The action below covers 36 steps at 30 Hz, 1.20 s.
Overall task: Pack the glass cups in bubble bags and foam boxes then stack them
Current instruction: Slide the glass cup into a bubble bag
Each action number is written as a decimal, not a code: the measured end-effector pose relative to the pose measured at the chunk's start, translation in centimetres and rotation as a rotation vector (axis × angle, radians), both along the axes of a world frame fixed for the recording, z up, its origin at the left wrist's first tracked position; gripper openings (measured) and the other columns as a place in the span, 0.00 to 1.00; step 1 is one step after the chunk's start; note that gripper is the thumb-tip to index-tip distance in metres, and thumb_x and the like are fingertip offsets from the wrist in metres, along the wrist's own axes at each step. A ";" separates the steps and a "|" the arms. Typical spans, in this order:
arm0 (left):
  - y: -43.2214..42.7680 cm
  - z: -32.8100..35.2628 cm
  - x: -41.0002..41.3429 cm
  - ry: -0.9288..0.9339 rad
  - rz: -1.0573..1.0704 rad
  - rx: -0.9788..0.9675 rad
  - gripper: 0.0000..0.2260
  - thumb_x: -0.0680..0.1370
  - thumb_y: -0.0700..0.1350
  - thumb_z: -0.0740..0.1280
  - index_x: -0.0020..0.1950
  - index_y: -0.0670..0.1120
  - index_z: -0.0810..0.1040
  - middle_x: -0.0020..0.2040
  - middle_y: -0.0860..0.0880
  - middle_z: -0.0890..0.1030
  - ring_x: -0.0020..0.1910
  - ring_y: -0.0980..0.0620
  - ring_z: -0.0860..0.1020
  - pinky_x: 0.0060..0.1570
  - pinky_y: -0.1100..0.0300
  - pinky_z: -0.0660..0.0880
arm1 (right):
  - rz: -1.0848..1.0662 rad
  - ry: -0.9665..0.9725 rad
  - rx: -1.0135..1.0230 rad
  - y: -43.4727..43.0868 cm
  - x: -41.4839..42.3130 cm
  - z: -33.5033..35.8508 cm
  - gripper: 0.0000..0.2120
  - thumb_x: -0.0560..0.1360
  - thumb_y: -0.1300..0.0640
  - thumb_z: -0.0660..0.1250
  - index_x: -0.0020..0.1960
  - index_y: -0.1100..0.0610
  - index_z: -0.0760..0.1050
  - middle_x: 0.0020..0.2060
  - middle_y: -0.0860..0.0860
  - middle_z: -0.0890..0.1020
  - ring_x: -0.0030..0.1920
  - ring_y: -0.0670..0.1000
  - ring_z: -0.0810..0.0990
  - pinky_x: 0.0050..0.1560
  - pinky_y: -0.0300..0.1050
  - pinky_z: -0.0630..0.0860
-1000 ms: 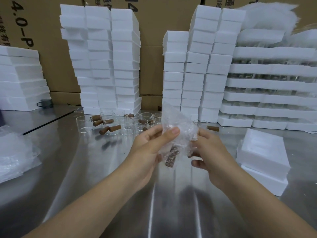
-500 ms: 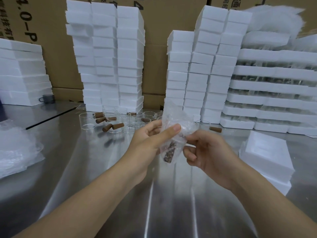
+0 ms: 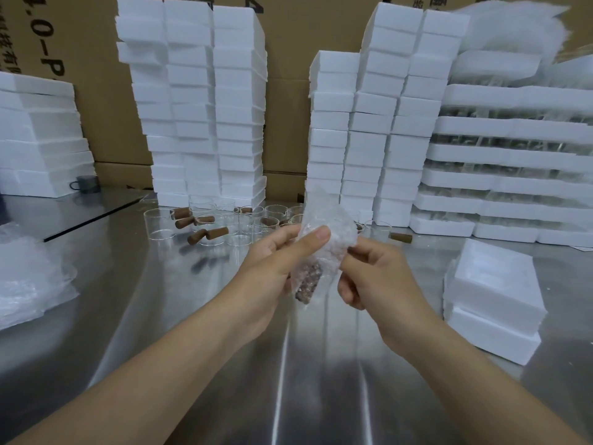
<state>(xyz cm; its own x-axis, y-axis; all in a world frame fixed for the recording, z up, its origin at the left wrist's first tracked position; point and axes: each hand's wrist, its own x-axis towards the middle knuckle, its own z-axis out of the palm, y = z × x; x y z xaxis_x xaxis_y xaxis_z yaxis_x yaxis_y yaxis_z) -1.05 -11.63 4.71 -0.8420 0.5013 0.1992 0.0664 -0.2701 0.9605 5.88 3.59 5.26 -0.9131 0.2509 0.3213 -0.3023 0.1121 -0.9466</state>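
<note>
Both hands hold a clear bubble bag (image 3: 327, 239) above the steel table. A brown cork handle of a glass cup shows through the bag's lower end (image 3: 307, 284). My left hand (image 3: 279, 268) pinches the bag with its thumb across the front. My right hand (image 3: 375, 277) grips the bag's right side with curled fingers. Several empty glass cups (image 3: 244, 224) with cork handles lie behind the hands. Two white foam boxes (image 3: 494, 290) are stacked at the right.
Tall stacks of foam boxes (image 3: 199, 101) stand at the back left and back centre (image 3: 372, 130), before cardboard cartons. Foam trays of cups (image 3: 513, 155) are layered at the right. A heap of bubble bags (image 3: 29, 274) lies at the left. A grey mug (image 3: 86, 183) stands far left.
The right hand has shifted along the bag's right side and curled tighter. The bag has stayed between both hands, and the view has drifted slightly.
</note>
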 end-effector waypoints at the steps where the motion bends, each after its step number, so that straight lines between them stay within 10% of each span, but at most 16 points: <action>1: 0.0 0.1 -0.1 -0.002 -0.013 -0.004 0.27 0.74 0.57 0.78 0.71 0.52 0.81 0.63 0.44 0.87 0.65 0.39 0.84 0.72 0.39 0.73 | 0.017 -0.020 0.016 0.2 0.1 0.2 0.10 0.81 0.61 0.68 0.48 0.52 0.87 0.30 0.49 0.80 0.23 0.46 0.70 0.24 0.36 0.62; 7: 0.0 0.6 -0.5 -0.174 -0.126 0.029 0.27 0.77 0.62 0.71 0.71 0.49 0.82 0.67 0.44 0.85 0.68 0.43 0.82 0.73 0.49 0.71 | -0.214 0.075 0.069 1.7 0.2 1.3 0.08 0.78 0.56 0.70 0.42 0.53 0.85 0.38 0.49 0.86 0.27 0.48 0.71 0.28 0.35 0.67; 11: 0.0 0.1 -0.6 -0.278 -0.178 0.053 0.26 0.76 0.65 0.73 0.66 0.49 0.86 0.70 0.40 0.82 0.64 0.45 0.78 0.70 0.47 0.69 | -0.152 0.118 0.284 1.7 0.0 0.8 0.11 0.78 0.51 0.74 0.59 0.41 0.82 0.53 0.41 0.84 0.47 0.45 0.82 0.47 0.42 0.79; 36: 0.6 -0.8 -0.3 -0.288 -0.131 0.144 0.19 0.74 0.66 0.75 0.55 0.54 0.90 0.50 0.48 0.87 0.43 0.54 0.83 0.43 0.58 0.82 | -0.354 0.417 0.399 0.3 0.4 0.4 0.05 0.77 0.57 0.76 0.47 0.46 0.85 0.44 0.43 0.86 0.47 0.49 0.83 0.43 0.37 0.77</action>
